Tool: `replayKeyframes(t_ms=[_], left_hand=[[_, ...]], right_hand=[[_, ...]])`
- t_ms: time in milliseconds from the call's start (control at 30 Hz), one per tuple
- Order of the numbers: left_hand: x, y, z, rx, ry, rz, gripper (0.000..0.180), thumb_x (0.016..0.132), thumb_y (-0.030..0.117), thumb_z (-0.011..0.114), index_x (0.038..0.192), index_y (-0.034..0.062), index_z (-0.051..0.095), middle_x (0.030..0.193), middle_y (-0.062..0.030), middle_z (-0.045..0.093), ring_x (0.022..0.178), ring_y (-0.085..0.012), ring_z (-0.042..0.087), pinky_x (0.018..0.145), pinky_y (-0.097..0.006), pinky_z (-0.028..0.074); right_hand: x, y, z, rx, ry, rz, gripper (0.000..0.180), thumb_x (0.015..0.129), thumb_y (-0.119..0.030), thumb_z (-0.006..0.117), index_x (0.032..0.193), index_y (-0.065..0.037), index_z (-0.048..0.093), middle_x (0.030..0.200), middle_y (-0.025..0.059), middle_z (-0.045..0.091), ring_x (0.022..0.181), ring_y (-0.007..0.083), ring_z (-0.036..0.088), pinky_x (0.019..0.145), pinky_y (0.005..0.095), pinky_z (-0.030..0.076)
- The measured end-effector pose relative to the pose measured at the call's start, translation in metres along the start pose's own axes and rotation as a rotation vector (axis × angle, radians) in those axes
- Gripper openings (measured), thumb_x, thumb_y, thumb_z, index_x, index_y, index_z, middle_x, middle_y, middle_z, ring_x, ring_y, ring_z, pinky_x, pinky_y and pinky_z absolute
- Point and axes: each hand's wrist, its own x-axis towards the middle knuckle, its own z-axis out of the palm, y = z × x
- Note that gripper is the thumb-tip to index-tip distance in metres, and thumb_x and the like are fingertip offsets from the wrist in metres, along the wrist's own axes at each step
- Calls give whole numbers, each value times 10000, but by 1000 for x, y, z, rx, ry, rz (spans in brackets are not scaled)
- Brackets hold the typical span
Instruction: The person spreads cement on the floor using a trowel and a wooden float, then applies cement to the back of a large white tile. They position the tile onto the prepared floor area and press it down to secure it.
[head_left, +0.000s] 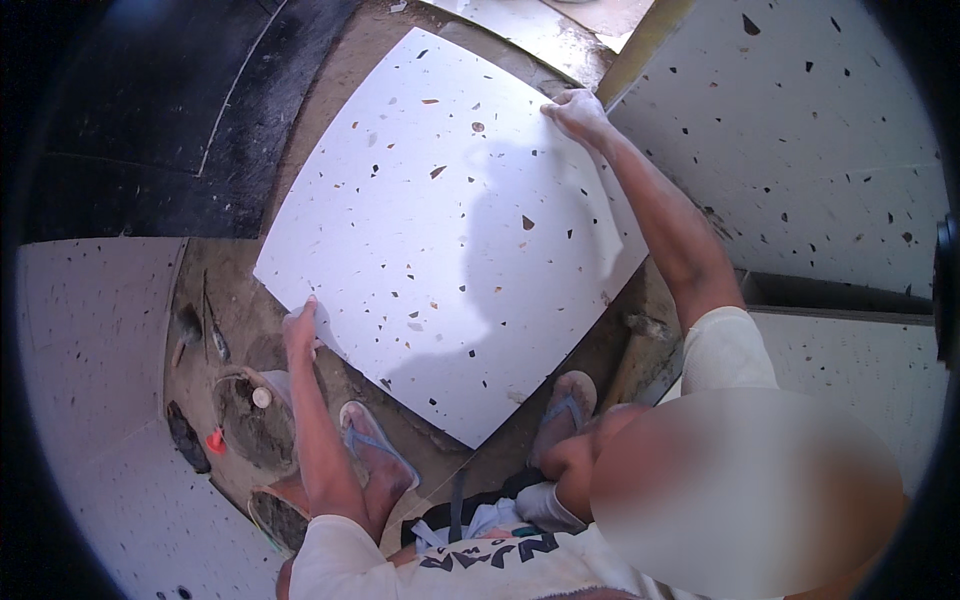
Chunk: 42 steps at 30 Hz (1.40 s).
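Observation:
A large white terrazzo-patterned tile (400, 240), flecked with dark and brown chips, lies turned cornerwise in front of me. My left hand (300, 325) is closed on its lower left edge, thumb on top and the fingers mostly out of sight beneath. At the upper right edge, my right hand (580, 115) grips the tile with the arm stretched out. My shadow falls over the tile's right half and lower part. Whether the tile rests on the floor or is lifted off it, I cannot tell.
A bucket of grey mix (255, 425) stands left of my feet, near a hammer (186, 328) and a small red object (215, 440). Similar speckled surfaces rise at left (95, 330) and right (800, 130). A black surface (150, 120) fills the far left. My sandalled foot (375, 445) is below the tile.

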Motion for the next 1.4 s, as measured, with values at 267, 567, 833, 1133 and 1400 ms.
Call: replayKeyframes(t_ms=[267, 567, 833, 1133, 1400], left_hand=[[-5, 6, -1, -22, 12, 22, 574, 848, 381, 665, 1204, -57, 559, 1127, -188, 622, 979, -308, 634, 640, -449, 572], [-5, 7, -3, 35, -30, -4, 661, 842, 410, 660, 1222, -114, 527, 1173, -249, 580, 1004, -375, 617, 772, -529, 551], [2, 2, -7, 138, 25, -16, 569, 828, 345, 681, 1103, -140, 566, 1038, -250, 623, 886, -322, 664, 588, -421, 589], [22, 87, -49, 800, -35, 170, 550, 816, 431, 668, 1012, -83, 639, 893, -222, 677, 711, -333, 692, 556, -430, 563], [-4, 185, -50, 1201, -15, 775, 451, 812, 408, 671, 943, -24, 647, 985, -227, 654, 975, -404, 614, 847, -488, 481]], right_hand=[[5, 9, 7, -12, 34, -39, 385, 796, -346, 707, 984, -10, 719, 985, 178, 700, 937, 265, 664, 848, 362, 504], [2, 6, 12, -30, 63, -3, 371, 794, -343, 701, 977, -20, 723, 990, 164, 702, 935, 255, 665, 850, 357, 504], [5, 2, 18, -161, -12, 15, 375, 807, -366, 654, 1049, -85, 713, 1077, 139, 685, 1044, 285, 632, 915, 387, 483], [12, 14, 24, -183, 144, 15, 223, 805, -170, 582, 958, -91, 725, 1042, 158, 685, 969, 326, 658, 878, 403, 516], [-101, 12, -46, -22, 219, -32, 250, 807, -291, 593, 869, -86, 722, 965, 160, 694, 885, 327, 656, 784, 416, 521]])
